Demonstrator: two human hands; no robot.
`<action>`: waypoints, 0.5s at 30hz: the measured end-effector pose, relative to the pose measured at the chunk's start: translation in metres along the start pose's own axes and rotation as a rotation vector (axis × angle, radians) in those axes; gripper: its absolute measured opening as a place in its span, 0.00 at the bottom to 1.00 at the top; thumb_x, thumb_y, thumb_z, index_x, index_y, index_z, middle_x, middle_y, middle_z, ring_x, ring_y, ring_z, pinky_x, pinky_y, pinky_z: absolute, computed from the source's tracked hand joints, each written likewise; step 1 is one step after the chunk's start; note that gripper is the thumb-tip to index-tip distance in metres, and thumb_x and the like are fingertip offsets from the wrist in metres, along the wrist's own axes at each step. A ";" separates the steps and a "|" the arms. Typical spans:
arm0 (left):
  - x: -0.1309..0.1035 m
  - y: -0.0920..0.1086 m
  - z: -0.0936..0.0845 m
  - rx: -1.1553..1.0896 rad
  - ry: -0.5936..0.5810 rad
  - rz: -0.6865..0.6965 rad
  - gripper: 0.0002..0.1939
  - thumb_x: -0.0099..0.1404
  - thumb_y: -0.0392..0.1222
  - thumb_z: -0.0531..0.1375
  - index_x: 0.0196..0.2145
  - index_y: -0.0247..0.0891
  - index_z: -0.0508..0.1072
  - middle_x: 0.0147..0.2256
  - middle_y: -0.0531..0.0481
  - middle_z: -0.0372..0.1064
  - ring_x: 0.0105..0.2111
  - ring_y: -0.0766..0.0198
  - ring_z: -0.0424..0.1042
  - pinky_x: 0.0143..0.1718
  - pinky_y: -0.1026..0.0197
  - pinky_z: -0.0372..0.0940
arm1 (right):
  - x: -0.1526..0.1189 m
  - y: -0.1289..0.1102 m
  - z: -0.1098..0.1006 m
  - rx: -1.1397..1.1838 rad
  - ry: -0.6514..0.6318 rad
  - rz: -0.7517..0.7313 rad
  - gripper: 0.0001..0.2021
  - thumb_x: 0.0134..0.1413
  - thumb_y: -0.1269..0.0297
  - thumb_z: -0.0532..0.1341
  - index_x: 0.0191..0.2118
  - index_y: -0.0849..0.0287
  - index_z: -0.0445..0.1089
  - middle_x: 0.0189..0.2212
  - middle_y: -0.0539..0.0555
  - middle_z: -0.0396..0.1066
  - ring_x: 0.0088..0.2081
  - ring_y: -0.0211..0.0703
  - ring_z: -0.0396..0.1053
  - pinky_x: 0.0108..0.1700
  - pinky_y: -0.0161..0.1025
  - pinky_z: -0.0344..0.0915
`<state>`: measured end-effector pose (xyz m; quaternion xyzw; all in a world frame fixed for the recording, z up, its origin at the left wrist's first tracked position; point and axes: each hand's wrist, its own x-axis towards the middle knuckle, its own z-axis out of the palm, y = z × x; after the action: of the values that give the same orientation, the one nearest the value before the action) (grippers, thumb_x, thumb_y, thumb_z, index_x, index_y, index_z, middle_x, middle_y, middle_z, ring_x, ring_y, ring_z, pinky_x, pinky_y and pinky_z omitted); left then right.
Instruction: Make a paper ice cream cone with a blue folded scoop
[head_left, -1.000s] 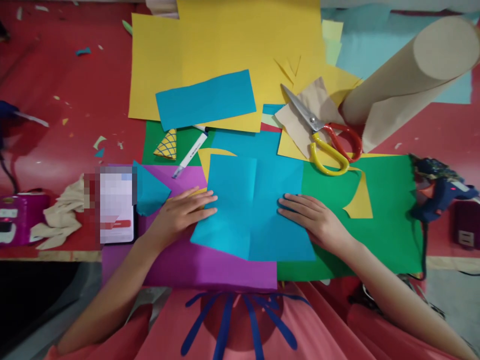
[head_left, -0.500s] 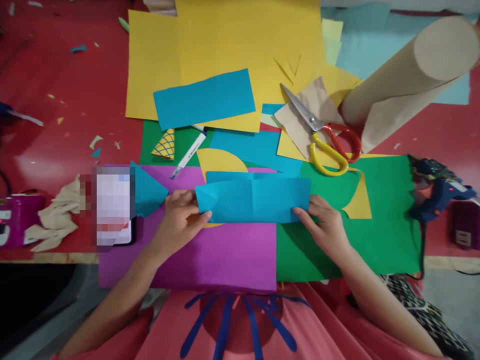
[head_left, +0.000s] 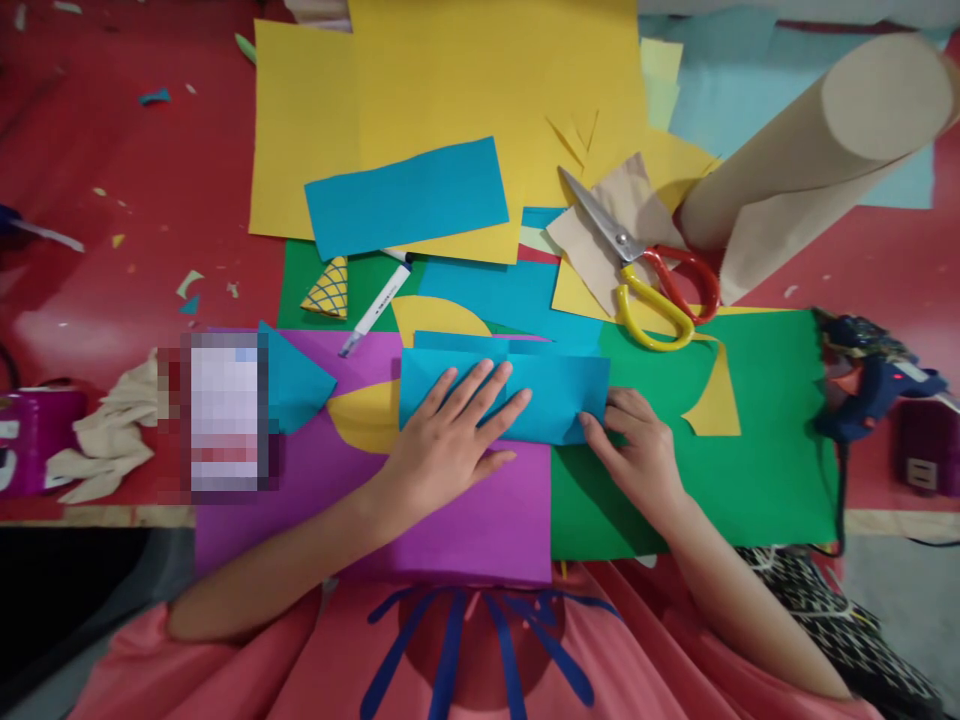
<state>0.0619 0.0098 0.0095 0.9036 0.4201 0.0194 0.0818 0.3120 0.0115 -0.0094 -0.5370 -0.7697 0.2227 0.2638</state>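
Note:
A folded blue paper (head_left: pixel 555 395) with a vertical crease lies in front of me across the purple sheet (head_left: pixel 480 515) and the green sheet (head_left: pixel 765 490). My left hand (head_left: pixel 457 430) rests on its left half, palm down with fingers spread. At its right end, my right hand (head_left: pixel 634 435) pinches the edge, thumb on top and fingers behind. Part of a yellow paper piece (head_left: pixel 367 418) shows beside my left hand. A second curved yellow piece (head_left: pixel 439 315) lies behind the folded paper.
Scissors (head_left: pixel 630 255) lie open beyond my right hand, near a brown paper roll (head_left: pixel 810 150). A marker (head_left: pixel 379 305) and a patterned yellow cone (head_left: pixel 330 290) are farther back. A blurred phone (head_left: pixel 225 415) sits left; a glue gun (head_left: pixel 870 385) lies right.
My left hand has let go of the folded paper's left end and moved right, flattening onto its top. The paper now lies lower and flatter. My right hand keeps its pinch.

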 end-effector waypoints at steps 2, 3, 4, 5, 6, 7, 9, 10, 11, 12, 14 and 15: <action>0.005 0.000 0.007 0.008 -0.028 -0.004 0.30 0.71 0.52 0.49 0.67 0.43 0.52 0.67 0.41 0.49 0.66 0.47 0.52 0.64 0.42 0.49 | 0.001 -0.001 -0.001 -0.038 0.025 0.017 0.10 0.60 0.64 0.59 0.28 0.54 0.60 0.33 0.56 0.70 0.43 0.51 0.72 0.42 0.47 0.71; 0.007 0.000 0.010 0.015 -0.037 -0.008 0.30 0.71 0.51 0.48 0.68 0.43 0.51 0.68 0.41 0.48 0.66 0.47 0.52 0.64 0.42 0.50 | 0.002 -0.001 -0.001 -0.070 0.047 0.018 0.05 0.59 0.64 0.60 0.34 0.54 0.62 0.40 0.60 0.71 0.48 0.53 0.71 0.45 0.50 0.71; 0.008 -0.001 0.013 0.020 -0.043 -0.013 0.30 0.72 0.51 0.48 0.68 0.43 0.51 0.68 0.40 0.48 0.66 0.47 0.52 0.64 0.41 0.50 | 0.004 -0.002 -0.001 -0.114 0.063 0.004 0.06 0.59 0.64 0.60 0.41 0.55 0.63 0.48 0.64 0.69 0.53 0.56 0.68 0.49 0.53 0.70; 0.008 -0.002 0.014 0.025 -0.046 -0.016 0.30 0.72 0.51 0.48 0.68 0.43 0.51 0.68 0.40 0.48 0.66 0.47 0.52 0.64 0.41 0.50 | 0.006 -0.003 0.000 -0.166 0.059 -0.029 0.12 0.59 0.65 0.60 0.48 0.57 0.62 0.54 0.67 0.65 0.58 0.58 0.64 0.53 0.56 0.67; 0.009 -0.003 0.016 0.029 -0.049 -0.017 0.30 0.72 0.52 0.47 0.68 0.43 0.51 0.68 0.40 0.48 0.66 0.46 0.51 0.64 0.40 0.50 | 0.008 -0.003 0.000 -0.221 0.030 -0.076 0.16 0.60 0.66 0.59 0.53 0.58 0.60 0.59 0.68 0.61 0.62 0.59 0.59 0.57 0.58 0.64; 0.009 -0.003 0.016 0.031 -0.050 -0.018 0.30 0.72 0.52 0.47 0.68 0.44 0.51 0.68 0.40 0.47 0.67 0.46 0.51 0.63 0.40 0.50 | 0.011 -0.004 0.001 -0.271 -0.021 -0.128 0.19 0.61 0.66 0.58 0.57 0.58 0.59 0.62 0.68 0.58 0.65 0.60 0.55 0.59 0.59 0.62; 0.010 -0.003 0.017 0.032 -0.047 -0.017 0.30 0.72 0.53 0.47 0.68 0.44 0.51 0.68 0.41 0.46 0.67 0.46 0.51 0.63 0.39 0.50 | 0.017 -0.006 0.004 -0.348 -0.146 -0.199 0.21 0.63 0.64 0.57 0.60 0.57 0.60 0.64 0.66 0.56 0.67 0.61 0.51 0.61 0.59 0.60; 0.010 -0.003 0.017 0.031 -0.047 -0.018 0.30 0.72 0.53 0.47 0.68 0.44 0.51 0.68 0.41 0.46 0.67 0.46 0.51 0.63 0.38 0.50 | 0.019 -0.006 0.005 -0.369 -0.194 -0.209 0.21 0.63 0.62 0.57 0.61 0.57 0.61 0.65 0.66 0.55 0.67 0.62 0.51 0.61 0.59 0.60; 0.011 -0.003 0.016 0.029 -0.049 -0.020 0.30 0.72 0.53 0.47 0.68 0.44 0.51 0.68 0.41 0.46 0.67 0.46 0.51 0.63 0.37 0.50 | 0.022 -0.006 0.006 -0.385 -0.225 -0.209 0.22 0.63 0.59 0.57 0.61 0.56 0.62 0.65 0.66 0.55 0.66 0.62 0.52 0.61 0.59 0.61; 0.011 -0.003 0.016 0.025 -0.053 -0.023 0.30 0.72 0.53 0.47 0.68 0.44 0.51 0.68 0.41 0.46 0.67 0.46 0.50 0.63 0.37 0.50 | 0.025 -0.006 0.007 -0.397 -0.244 -0.204 0.22 0.63 0.57 0.56 0.61 0.55 0.62 0.65 0.66 0.55 0.66 0.62 0.53 0.60 0.59 0.61; 0.013 -0.004 0.016 0.015 -0.061 -0.026 0.30 0.72 0.52 0.47 0.68 0.44 0.50 0.68 0.41 0.45 0.67 0.46 0.50 0.63 0.36 0.49 | 0.028 -0.005 0.007 -0.416 -0.266 -0.204 0.23 0.63 0.56 0.56 0.62 0.54 0.63 0.64 0.66 0.57 0.64 0.62 0.55 0.60 0.60 0.61; 0.013 -0.004 0.016 0.011 -0.064 -0.029 0.30 0.72 0.52 0.47 0.68 0.44 0.50 0.68 0.41 0.45 0.67 0.46 0.50 0.63 0.36 0.49 | 0.030 -0.004 0.007 -0.423 -0.271 -0.213 0.23 0.63 0.56 0.56 0.62 0.54 0.63 0.63 0.67 0.58 0.64 0.62 0.56 0.60 0.59 0.61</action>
<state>0.0690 0.0207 -0.0075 0.8980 0.4304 -0.0128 0.0903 0.2961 0.0377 -0.0069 -0.4616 -0.8795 0.0978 0.0623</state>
